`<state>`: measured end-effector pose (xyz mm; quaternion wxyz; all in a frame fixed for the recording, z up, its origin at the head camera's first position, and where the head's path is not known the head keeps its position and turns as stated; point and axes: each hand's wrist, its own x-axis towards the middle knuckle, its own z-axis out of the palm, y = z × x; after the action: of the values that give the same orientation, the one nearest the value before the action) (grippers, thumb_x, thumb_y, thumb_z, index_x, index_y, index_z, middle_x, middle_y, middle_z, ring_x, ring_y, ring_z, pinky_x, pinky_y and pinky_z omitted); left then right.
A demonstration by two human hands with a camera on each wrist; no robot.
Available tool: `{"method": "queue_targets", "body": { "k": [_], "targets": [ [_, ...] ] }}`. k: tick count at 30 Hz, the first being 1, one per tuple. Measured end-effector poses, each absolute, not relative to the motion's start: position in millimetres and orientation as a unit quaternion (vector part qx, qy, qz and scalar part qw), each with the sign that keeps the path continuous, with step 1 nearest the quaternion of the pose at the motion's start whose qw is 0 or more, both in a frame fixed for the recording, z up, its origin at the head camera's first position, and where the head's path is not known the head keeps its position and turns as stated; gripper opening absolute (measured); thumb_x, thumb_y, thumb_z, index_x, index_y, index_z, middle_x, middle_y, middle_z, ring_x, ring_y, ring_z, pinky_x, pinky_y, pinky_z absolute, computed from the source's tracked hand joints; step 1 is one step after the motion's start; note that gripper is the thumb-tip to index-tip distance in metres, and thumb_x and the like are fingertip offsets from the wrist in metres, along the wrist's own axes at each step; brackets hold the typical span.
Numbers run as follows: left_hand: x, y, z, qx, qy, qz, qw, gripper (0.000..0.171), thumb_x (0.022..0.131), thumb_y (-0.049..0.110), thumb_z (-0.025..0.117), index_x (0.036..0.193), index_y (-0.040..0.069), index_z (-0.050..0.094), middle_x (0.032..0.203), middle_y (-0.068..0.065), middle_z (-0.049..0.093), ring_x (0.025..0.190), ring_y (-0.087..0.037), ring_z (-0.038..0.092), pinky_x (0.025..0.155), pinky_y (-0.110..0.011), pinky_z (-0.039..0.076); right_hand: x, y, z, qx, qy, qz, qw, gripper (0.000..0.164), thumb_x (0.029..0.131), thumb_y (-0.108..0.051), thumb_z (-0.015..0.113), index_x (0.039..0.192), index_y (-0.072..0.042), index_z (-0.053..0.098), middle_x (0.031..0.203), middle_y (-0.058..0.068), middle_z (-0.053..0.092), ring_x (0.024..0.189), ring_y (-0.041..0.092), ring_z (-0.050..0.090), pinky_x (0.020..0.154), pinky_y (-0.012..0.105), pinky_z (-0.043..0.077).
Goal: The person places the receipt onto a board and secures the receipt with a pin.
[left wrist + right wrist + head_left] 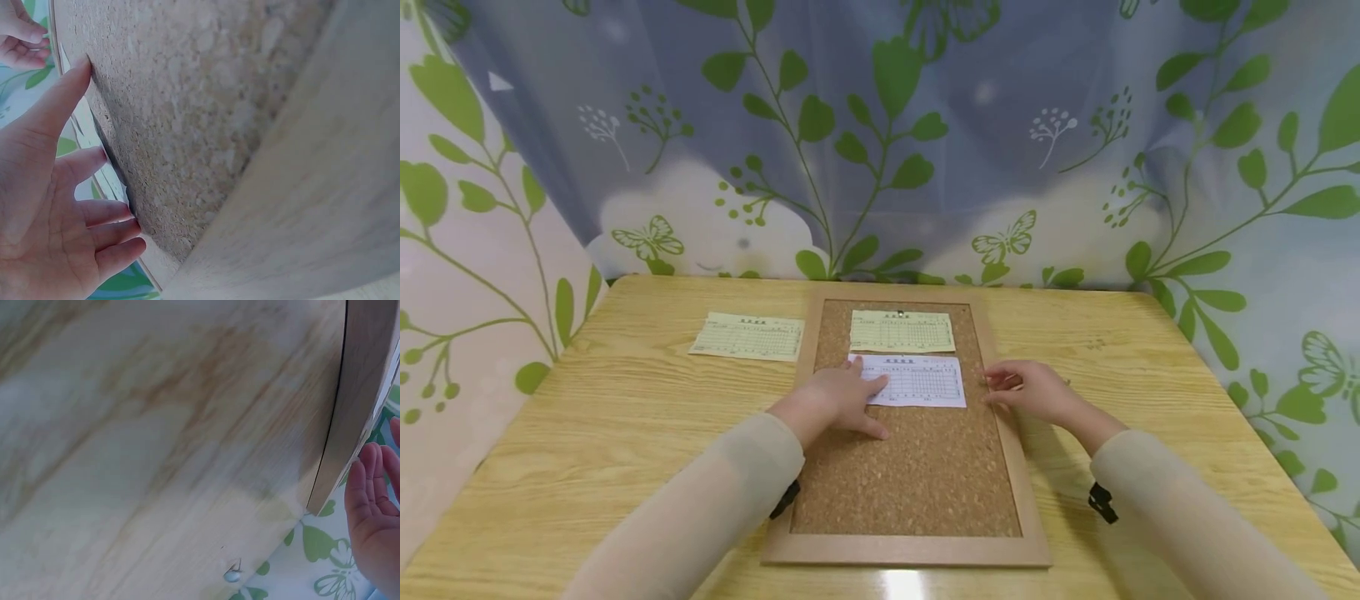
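Note:
In the head view a framed cork board (917,483) lies on the wooden table. A white printed slip (925,387) lies across its upper half, just below a yellow slip (902,332) with a small dark pin (901,314) at its top edge. My left hand (842,396) rests with spread fingers on the white slip's left end; the left wrist view shows its thumb (78,72) against the cork. Loosely bent, the fingers of my right hand (1030,390) are at the board's right frame edge. Nothing plainly shows between them.
Another yellow slip (748,337) lies on the table (625,417) left of the board. A small clear pin-like object (232,574) is on the tabletop in the right wrist view. Behind the table hangs a leaf-patterned curtain (850,125).

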<state>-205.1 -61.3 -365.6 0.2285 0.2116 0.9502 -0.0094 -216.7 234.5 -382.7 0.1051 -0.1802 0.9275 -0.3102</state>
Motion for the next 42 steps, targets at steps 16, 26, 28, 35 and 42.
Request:
{"method": "queue_targets", "body": {
  "k": [16, 26, 28, 35, 42],
  "targets": [
    [-203.9, -57.6, -364.0, 0.209, 0.95, -0.011, 0.231, 0.089, 0.076, 0.068, 0.058, 0.148, 0.028, 0.027, 0.152, -0.02, 0.014, 0.138, -0.034, 0.019, 0.104, -0.047, 0.029, -214.7, 257.8, -384.2, -0.172, 0.92, -0.338, 0.101, 0.036, 0.088, -0.011, 0.065, 0.119, 0.006, 0.059, 0.108, 0.019, 0.063, 0.095, 0.031, 0.061, 0.075, 0.039, 0.051],
    [-203.7, -55.0, -361.9, 0.207, 0.95, -0.013, 0.235, 0.089, 0.075, 0.068, 0.059, 0.148, 0.028, 0.027, 0.152, -0.02, 0.014, 0.138, -0.034, 0.018, 0.104, -0.047, 0.03, -214.1, 273.4, -386.1, -0.164, 0.918, -0.345, 0.108, 0.036, 0.09, -0.011, 0.062, 0.12, 0.008, 0.057, 0.109, 0.023, 0.062, 0.097, 0.034, 0.06, 0.077, 0.04, 0.051],
    [-204.5, -54.6, -362.3, 0.211, 0.949, -0.015, 0.234, 0.089, 0.075, 0.068, 0.059, 0.148, 0.027, 0.027, 0.152, -0.02, 0.015, 0.138, -0.034, 0.018, 0.104, -0.047, 0.03, -213.9, 275.9, -386.3, -0.161, 0.919, -0.344, 0.104, 0.035, 0.09, -0.011, 0.062, 0.12, 0.008, 0.057, 0.11, 0.024, 0.061, 0.098, 0.035, 0.06, 0.077, 0.041, 0.051],
    [-206.1, -54.3, -363.9, 0.212, 0.947, -0.021, 0.24, 0.09, 0.075, 0.069, 0.057, 0.149, 0.028, 0.025, 0.152, -0.02, 0.013, 0.138, -0.033, 0.018, 0.103, -0.048, 0.031, -213.7, 279.2, -385.5, -0.157, 0.919, -0.347, 0.102, 0.035, 0.091, -0.011, 0.062, 0.12, 0.008, 0.057, 0.109, 0.024, 0.062, 0.098, 0.035, 0.06, 0.078, 0.042, 0.05],
    [-206.0, -57.8, -364.8, 0.211, 0.948, -0.024, 0.236, 0.09, 0.075, 0.07, 0.057, 0.149, 0.027, 0.025, 0.152, -0.021, 0.014, 0.138, -0.035, 0.019, 0.103, -0.048, 0.03, -213.0, 278.1, -382.2, -0.147, 0.916, -0.357, 0.11, 0.038, 0.091, -0.013, 0.061, 0.122, 0.008, 0.055, 0.112, 0.025, 0.06, 0.101, 0.036, 0.058, 0.08, 0.043, 0.05]
  ]
}}
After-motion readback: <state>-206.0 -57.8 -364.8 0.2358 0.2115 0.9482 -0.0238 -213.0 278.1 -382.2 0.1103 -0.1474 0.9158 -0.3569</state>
